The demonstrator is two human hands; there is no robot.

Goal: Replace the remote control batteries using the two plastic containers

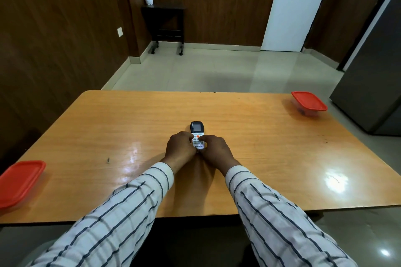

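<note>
Both hands were clamped on the white air-conditioner remote (198, 136) mid-desk (130, 119), left hand (180, 147) and right hand (214, 148) pinching its near end, face up, likely steadying it before flipping to the battery cover. The left container (19, 182) and the right container (309, 101) sat well apart at opposite edges, red lids on; something dark showed faintly in the right one, the left's contents hidden.

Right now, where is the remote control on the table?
In the head view, the remote control lies near the middle of the wooden table, buttons up, gripped at its near end by the left hand and right hand.
</note>
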